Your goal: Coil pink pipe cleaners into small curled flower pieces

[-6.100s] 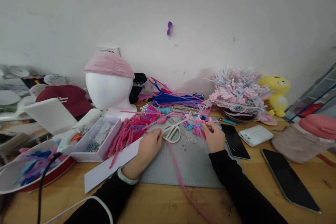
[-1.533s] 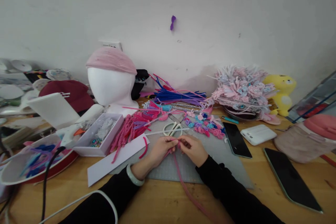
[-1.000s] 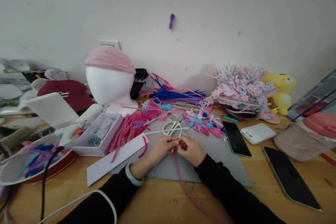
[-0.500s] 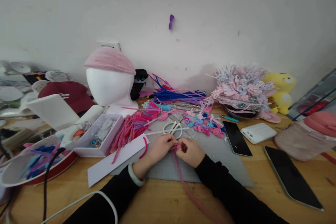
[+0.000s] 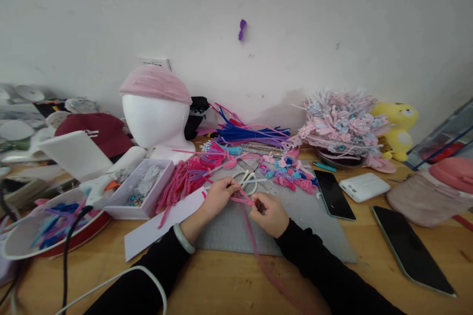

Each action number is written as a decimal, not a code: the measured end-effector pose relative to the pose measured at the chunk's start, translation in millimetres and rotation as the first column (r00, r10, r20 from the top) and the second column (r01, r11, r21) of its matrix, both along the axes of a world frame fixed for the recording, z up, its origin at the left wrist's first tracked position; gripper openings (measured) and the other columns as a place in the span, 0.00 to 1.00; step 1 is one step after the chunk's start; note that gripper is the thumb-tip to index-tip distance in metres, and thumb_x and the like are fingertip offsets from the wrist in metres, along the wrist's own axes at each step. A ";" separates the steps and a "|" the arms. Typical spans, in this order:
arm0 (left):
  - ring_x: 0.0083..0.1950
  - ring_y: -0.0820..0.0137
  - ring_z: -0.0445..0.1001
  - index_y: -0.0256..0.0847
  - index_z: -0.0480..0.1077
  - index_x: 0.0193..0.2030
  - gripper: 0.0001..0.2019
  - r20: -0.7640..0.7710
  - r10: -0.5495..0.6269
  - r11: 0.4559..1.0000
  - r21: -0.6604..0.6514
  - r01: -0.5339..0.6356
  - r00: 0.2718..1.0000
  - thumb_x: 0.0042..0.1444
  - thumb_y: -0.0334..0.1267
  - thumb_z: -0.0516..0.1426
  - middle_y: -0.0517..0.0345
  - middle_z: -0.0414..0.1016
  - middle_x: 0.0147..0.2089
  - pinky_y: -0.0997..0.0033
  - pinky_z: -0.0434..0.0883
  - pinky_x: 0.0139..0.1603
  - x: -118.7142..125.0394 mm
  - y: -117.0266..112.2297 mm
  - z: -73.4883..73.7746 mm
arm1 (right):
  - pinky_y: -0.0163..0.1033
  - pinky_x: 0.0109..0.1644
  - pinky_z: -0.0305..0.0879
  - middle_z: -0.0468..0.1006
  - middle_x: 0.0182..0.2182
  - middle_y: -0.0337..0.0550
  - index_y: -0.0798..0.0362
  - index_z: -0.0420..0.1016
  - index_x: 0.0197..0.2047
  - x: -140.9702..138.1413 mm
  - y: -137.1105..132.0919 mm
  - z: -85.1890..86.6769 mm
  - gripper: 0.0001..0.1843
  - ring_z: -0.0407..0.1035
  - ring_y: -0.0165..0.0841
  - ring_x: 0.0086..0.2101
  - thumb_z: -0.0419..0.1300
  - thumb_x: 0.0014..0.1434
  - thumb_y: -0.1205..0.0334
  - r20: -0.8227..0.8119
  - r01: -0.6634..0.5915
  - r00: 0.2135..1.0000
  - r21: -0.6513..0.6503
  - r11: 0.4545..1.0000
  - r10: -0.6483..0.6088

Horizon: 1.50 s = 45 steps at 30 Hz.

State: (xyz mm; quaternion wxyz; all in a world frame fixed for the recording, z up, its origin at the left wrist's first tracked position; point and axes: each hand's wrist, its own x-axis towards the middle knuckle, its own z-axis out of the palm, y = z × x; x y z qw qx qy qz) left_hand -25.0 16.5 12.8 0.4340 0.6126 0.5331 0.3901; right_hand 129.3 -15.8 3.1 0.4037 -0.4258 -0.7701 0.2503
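Between my two hands a pink fuzzy pipe cleaner [image 5: 243, 200] is stretched, with a loop in it. My left hand [image 5: 220, 196] pinches one side of the loop; my right hand [image 5: 271, 214] is closed on the other side. From the hands a long pink tail [image 5: 258, 256] runs down over the table's front edge. White-handled scissors [image 5: 248, 182] lie just beyond my fingers on a grey cutting mat [image 5: 229, 238]. Small pink, blue and purple twisted flowers [image 5: 290, 174] sit to the right of the scissors.
At left stand a white box [image 5: 142, 189] of beads, a glue gun [image 5: 99, 189] and a white mannequin head [image 5: 157, 120]. Pink pipe cleaners [image 5: 179, 184] lie beside a white card [image 5: 158, 229]. Phones [image 5: 410, 248], a power bank [image 5: 364, 187] and a decorated headpiece [image 5: 338, 125] are on the right.
My hands have drawn apart, the left one moving left and slightly up. The pink pipe cleaner now shows as an opened loop between them.
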 end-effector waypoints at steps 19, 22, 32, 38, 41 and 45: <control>0.26 0.71 0.65 0.38 0.64 0.24 0.09 -0.175 0.056 0.974 0.227 -0.015 0.983 0.50 0.38 0.49 0.61 0.66 0.21 0.71 0.63 0.29 0.4 2.6 -5.9 | 0.28 0.12 0.51 0.62 0.10 0.30 0.54 0.60 0.19 -5.9 6.3 -0.8 0.07 0.54 0.22 0.10 0.54 0.42 0.60 -0.510 -0.190 0.842 -0.586 0.788 -0.176; 0.44 0.64 0.64 0.39 0.68 0.33 0.06 -0.376 0.155 0.851 0.521 0.070 0.914 0.50 0.35 0.51 0.51 0.70 0.40 0.61 0.60 0.45 -0.2 -3.3 -6.0 | 0.27 0.12 0.52 0.65 0.13 0.32 0.55 0.62 0.19 -4.7 11.4 -5.0 0.10 0.57 0.22 0.11 0.57 0.41 0.58 -0.554 -0.212 0.800 -0.618 0.757 -0.228; 0.31 0.73 0.66 0.36 0.65 0.30 0.08 -0.043 -0.366 0.920 0.130 0.369 0.929 0.51 0.39 0.50 0.60 0.68 0.28 0.74 0.63 0.33 9.4 -7.7 -7.6 | 0.25 0.10 0.50 0.66 0.13 0.32 0.58 0.65 0.21 -0.9 14.2 -4.8 0.10 0.57 0.20 0.11 0.60 0.39 0.60 -0.621 -0.332 0.741 -0.670 0.665 -0.256; 0.27 0.76 0.62 0.36 0.64 0.25 0.09 0.014 -0.287 0.953 0.111 0.284 0.958 0.48 0.40 0.52 0.63 0.66 0.24 0.76 0.60 0.30 10.5 -9.1 -8.1 | 0.24 0.09 0.46 0.65 0.12 0.31 0.58 0.64 0.21 1.8 16.5 -5.9 0.10 0.55 0.19 0.10 0.60 0.39 0.61 -0.651 -0.391 0.721 -0.664 0.637 -0.236; 0.24 0.78 0.60 0.37 0.61 0.22 0.09 0.121 -0.253 0.967 0.053 0.248 0.960 0.46 0.40 0.53 0.65 0.63 0.21 0.78 0.58 0.26 16.2 -12.8 -4.9 | 0.24 0.09 0.44 0.64 0.12 0.31 0.57 0.64 0.22 2.0 15.6 -7.0 0.09 0.55 0.19 0.10 0.59 0.39 0.62 -0.676 -0.405 0.687 -0.660 0.633 -0.266; 0.22 0.78 0.62 0.38 0.58 0.22 0.10 0.255 -0.227 0.973 0.012 0.231 0.940 0.44 0.40 0.54 0.65 0.64 0.20 0.79 0.59 0.25 21.7 -16.7 -1.2 | 0.24 0.09 0.43 0.64 0.11 0.31 0.57 0.64 0.22 1.8 15.0 -7.1 0.07 0.55 0.19 0.09 0.58 0.39 0.63 -0.699 -0.431 0.658 -0.654 0.621 -0.279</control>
